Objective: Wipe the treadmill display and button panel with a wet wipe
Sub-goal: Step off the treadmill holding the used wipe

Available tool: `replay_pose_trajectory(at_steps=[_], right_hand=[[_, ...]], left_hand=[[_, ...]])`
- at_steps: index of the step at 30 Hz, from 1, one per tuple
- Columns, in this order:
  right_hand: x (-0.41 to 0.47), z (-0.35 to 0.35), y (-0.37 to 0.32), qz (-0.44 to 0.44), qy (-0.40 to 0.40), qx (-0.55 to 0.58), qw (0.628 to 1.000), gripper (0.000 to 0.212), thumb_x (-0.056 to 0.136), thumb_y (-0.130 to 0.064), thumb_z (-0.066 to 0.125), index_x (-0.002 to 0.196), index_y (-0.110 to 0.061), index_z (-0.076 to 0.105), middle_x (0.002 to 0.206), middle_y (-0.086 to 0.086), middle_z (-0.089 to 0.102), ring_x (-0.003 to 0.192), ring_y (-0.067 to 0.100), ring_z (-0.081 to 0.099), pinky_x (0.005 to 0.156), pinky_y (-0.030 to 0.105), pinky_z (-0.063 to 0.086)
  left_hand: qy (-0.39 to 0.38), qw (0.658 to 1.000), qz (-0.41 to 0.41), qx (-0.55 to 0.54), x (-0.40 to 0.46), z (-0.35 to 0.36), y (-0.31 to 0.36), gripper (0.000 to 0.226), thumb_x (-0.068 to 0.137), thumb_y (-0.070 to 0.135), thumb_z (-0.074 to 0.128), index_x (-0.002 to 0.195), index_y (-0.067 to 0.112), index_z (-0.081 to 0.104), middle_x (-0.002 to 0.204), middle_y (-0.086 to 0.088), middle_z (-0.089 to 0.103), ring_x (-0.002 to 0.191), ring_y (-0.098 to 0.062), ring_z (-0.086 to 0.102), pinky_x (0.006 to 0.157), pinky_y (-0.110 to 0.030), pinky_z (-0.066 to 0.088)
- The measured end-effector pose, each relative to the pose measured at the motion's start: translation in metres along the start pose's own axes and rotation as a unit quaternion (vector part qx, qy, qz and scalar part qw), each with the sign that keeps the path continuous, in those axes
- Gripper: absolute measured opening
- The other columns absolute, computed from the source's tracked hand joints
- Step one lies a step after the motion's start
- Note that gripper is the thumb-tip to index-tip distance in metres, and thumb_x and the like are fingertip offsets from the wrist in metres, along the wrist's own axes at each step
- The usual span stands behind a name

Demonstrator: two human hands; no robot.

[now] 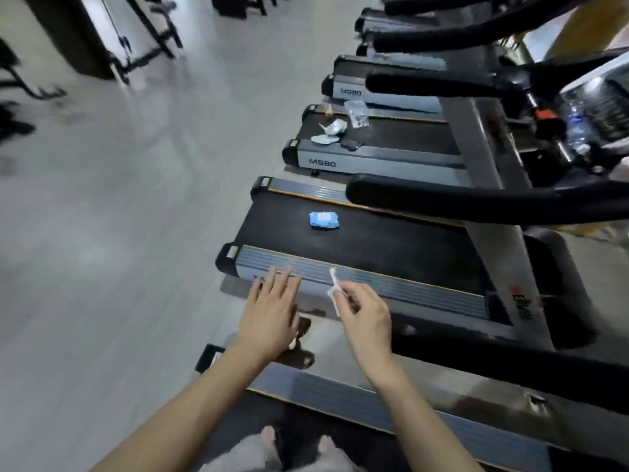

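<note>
While the right hand [366, 315] pinches a wet wipe [334, 290] btwn thumb and fingertips, the left hand [270, 310] is free, fingers straight and spread, holding nothing, just beside it on the left. Wipe is a thin white scrunched strip, one end sticking up past the fingers, rest hanging below. Judgement: v. light, limp, damp, no stiffness, so it'll fold or bunch unless opened flat; prob better held spread under flat fingertips than by one corner, and it shouldn't scratch a screen. Both hands hover over the near side rail [357, 281] of a treadmill; display and button panel aren't in view, presumably up right past the black handrail [476, 202]. Blue wipes pack [323, 221] lies on that treadmill's belt [374, 240], well apart from the hands; print on it unreadable. Readable text: "MS80" on the next treadmill's rail [322, 163] and again on the one behind. Red/white logo on the near upright [522, 306], too skewed to read. Crumpled wrappers [332, 131] litter the next belt.
</note>
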State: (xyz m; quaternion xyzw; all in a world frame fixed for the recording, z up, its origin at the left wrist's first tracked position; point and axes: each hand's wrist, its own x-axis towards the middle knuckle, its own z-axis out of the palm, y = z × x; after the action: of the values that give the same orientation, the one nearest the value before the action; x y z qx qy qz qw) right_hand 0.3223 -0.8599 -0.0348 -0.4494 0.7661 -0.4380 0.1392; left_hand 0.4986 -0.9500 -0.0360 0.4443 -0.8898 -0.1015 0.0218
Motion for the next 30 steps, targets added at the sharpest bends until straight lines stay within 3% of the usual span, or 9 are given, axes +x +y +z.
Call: replay_pose_trajectory(at_steps=[6, 10, 17, 24, 30], right_hand=[[-0.007, 0.067, -0.007, 0.031, -0.065, -0.011, 0.997, 0.015, 0.098, -0.033, 0.072, 0.112, -0.031, 0.078, 0.101, -0.018, 0.072, 0.092, 0.003, 0.065, 0.082, 0.033, 0.056], [-0.005, 0.118, -0.010, 0.081, -0.059, -0.005, 0.995, 0.014, 0.099, -0.033, 0.070, 0.111, -0.032, 0.077, 0.098, -0.016, 0.071, 0.090, 0.006, 0.066, 0.078, 0.039, 0.057], [-0.001, 0.234, 0.012, 0.176, -0.104, -0.054, 0.977, 0.019, 0.102, -0.039, 0.065, 0.114, -0.030, 0.077, 0.105, -0.013, 0.073, 0.095, 0.016, 0.069, 0.082, 0.038, 0.056], [-0.012, 0.361, 0.131, 0.195, -0.157, -0.072, 0.965, 0.021, 0.102, -0.043, 0.061, 0.114, -0.032, 0.075, 0.103, -0.014, 0.072, 0.094, 0.009, 0.065, 0.083, 0.037, 0.056], [-0.027, 0.479, 0.288, 0.200, -0.204, -0.120, 0.951, 0.019, 0.098, -0.048, 0.057, 0.106, -0.037, 0.071, 0.099, -0.015, 0.072, 0.093, 0.014, 0.065, 0.079, 0.044, 0.057]], left_hand=[[-0.020, 0.999, -0.022, -0.012, -0.003, 0.010, -0.066, 0.065, 0.099, 0.032, 0.055, 0.160, 0.023, 0.033, 0.171, -0.004, 0.027, 0.160, -0.030, 0.017, 0.127, -0.054, 0.022], [-0.060, 0.998, -0.011, 0.003, 0.011, 0.024, -0.120, 0.064, 0.102, 0.031, 0.048, 0.162, 0.023, 0.025, 0.175, -0.002, 0.014, 0.161, -0.029, 0.007, 0.129, -0.051, 0.013], [-0.166, 0.986, 0.019, 0.026, 0.041, 0.098, -0.208, 0.064, 0.105, 0.034, 0.043, 0.163, 0.021, 0.020, 0.174, -0.003, 0.013, 0.161, -0.031, 0.007, 0.129, -0.051, 0.012], [-0.212, 0.977, 0.006, 0.006, 0.067, 0.255, -0.270, 0.064, 0.096, 0.030, 0.057, 0.156, 0.016, 0.039, 0.165, -0.007, 0.037, 0.154, -0.036, 0.031, 0.120, -0.054, 0.032], [-0.238, 0.971, -0.007, 0.016, 0.098, 0.440, -0.314, 0.065, 0.105, 0.034, 0.042, 0.164, 0.020, 0.018, 0.174, -0.005, 0.013, 0.161, -0.031, 0.007, 0.129, -0.051, 0.013]])
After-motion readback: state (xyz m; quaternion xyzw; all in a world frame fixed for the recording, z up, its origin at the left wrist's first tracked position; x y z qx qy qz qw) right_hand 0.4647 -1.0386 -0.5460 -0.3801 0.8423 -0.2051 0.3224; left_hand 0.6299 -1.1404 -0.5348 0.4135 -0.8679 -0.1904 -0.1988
